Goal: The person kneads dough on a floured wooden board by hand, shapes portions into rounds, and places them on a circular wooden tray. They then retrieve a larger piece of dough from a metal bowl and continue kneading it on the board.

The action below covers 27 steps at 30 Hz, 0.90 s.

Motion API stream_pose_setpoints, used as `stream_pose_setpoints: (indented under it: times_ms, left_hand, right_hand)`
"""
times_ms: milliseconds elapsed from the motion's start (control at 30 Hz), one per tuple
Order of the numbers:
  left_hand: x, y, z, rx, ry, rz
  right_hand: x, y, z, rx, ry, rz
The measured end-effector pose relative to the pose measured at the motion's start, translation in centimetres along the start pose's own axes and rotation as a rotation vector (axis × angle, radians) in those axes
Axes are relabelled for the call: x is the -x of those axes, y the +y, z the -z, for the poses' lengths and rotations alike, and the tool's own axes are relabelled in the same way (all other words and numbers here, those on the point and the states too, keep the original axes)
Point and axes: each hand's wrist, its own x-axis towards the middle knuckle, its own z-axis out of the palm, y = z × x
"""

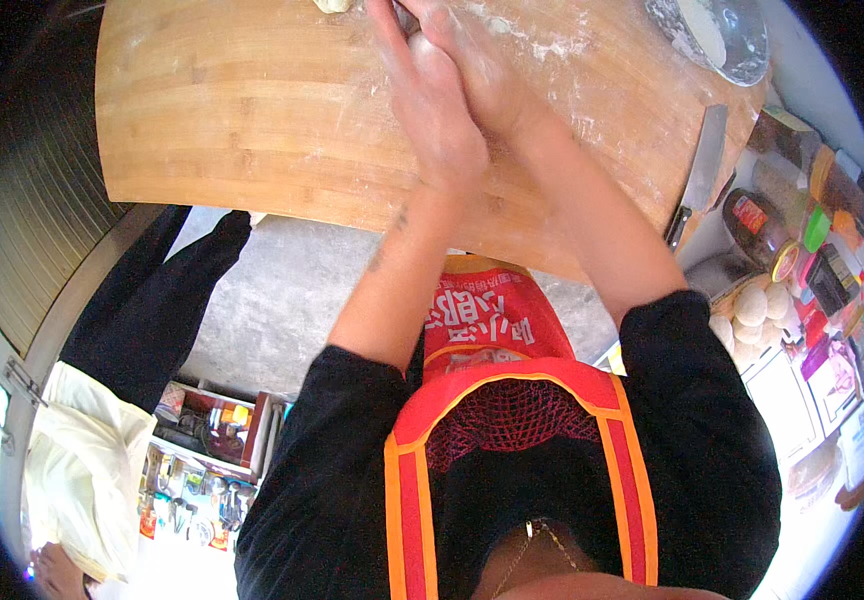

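Observation:
My left hand (439,120) and my right hand (488,79) are pressed together over the wooden board (252,127), near the top rim of the view. White powder dusts the fingers. Between the palms shows a small whitish patch, blurred; whether it is dough or part of a hand I cannot tell. A pale lump of dough (333,4) lies just left of the fingertips, cut off by the picture's edge. Flour (552,46) is smeared on the board to the right of my hands.
At the upper right stands a shiny bowl (751,56) with white flour. A black-handled kitchen knife (704,165) lies along the board's right edge. Beyond it are a jar (758,225), several eggs (753,307) and packages. Another person (169,300) is at the left, near an open drawer (211,427).

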Motion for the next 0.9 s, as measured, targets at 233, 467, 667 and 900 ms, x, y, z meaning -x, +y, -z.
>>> stream_pose_setpoints:
  times_ms: [233, 467, 667, 900]
  left_hand:
    - [-1.3, -0.4, 1.4, 0.312, 0.022, 0.145]
    - [-0.8, -0.2, 0.9, 0.123, 0.055, 0.022]
    - [0.5, 0.1, 1.7, 0.432, 0.113, 0.274]
    - [1.0, -2.3, 2.0, 0.205, 0.048, 0.148]
  right_hand:
    - [1.1, 0.6, 0.2, -0.319, 0.106, -0.133]
    - [0.8, -0.1, -0.1, 0.149, 0.066, 0.227]
    - [1.8, 0.7, -0.9, -0.349, 0.084, -0.197]
    - [2.7, 0.6, -1.0, -0.101, 0.096, 0.119]
